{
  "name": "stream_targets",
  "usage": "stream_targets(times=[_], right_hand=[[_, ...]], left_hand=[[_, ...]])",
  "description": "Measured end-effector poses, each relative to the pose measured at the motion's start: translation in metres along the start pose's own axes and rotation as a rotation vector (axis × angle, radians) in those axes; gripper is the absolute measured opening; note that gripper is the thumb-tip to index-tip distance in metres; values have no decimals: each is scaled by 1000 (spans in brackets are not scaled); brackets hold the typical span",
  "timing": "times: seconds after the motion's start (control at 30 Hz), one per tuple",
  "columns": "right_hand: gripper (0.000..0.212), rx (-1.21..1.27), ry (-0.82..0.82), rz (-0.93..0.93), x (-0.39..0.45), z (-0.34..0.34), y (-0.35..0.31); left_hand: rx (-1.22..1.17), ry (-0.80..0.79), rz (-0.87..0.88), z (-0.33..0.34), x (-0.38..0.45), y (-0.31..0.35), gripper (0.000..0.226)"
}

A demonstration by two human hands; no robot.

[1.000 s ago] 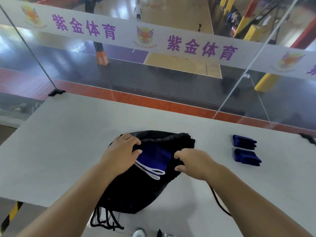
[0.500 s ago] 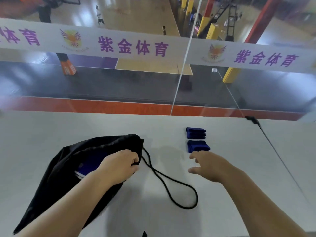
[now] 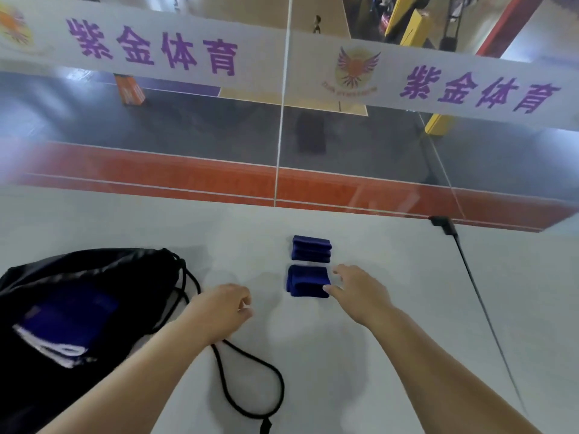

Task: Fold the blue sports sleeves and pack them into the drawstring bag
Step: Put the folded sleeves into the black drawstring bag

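Observation:
Two folded blue sleeves lie on the grey table, the far one [image 3: 311,249] behind the near one [image 3: 307,280]. My right hand [image 3: 360,292] reaches the near sleeve from its right side, fingers spread and thumb at its front right corner. The black drawstring bag [image 3: 94,277] lies open at the left, with a blue item with white trim [image 3: 62,327] inside it. My left hand [image 3: 225,305] hovers between the bag and the sleeves with loosely curled fingers, holding nothing. The bag's black cord [image 3: 250,386] loops across the table under my left forearm.
A glass barrier with a white banner [image 3: 282,57] stands along the table's far edge [image 3: 344,211], with a sports hall below. A thin black cable [image 3: 488,314] runs down the table's right side from a clip [image 3: 441,222].
My left hand has let go of the bag's mouth and moved right. My right hand has travelled from the bag to the near folded sleeve. The view has swung right.

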State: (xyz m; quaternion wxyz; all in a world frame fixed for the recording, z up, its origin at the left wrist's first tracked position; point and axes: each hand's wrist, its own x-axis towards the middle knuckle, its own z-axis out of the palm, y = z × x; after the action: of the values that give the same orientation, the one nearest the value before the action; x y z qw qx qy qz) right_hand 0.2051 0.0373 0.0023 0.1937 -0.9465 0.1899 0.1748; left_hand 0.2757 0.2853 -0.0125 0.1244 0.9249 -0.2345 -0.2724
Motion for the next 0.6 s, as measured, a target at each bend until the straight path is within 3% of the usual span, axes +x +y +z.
stream_targets(times=[0.13, 0.23, 0.37, 0.6], right_hand=[[42, 35, -50, -137, 30, 17, -4], [34, 62, -122, -146, 39, 33, -3], [22, 91, -102, -127, 36, 40, 7], [19, -65, -173, 109, 24, 24, 17]], left_hand=[[-8, 12, -25, -2, 17, 4, 22], [-13, 38, -1, -8, 30, 9, 22], [-24, 44, 26, -14, 50, 19, 21], [-118, 108, 89, -22, 92, 55, 29]])
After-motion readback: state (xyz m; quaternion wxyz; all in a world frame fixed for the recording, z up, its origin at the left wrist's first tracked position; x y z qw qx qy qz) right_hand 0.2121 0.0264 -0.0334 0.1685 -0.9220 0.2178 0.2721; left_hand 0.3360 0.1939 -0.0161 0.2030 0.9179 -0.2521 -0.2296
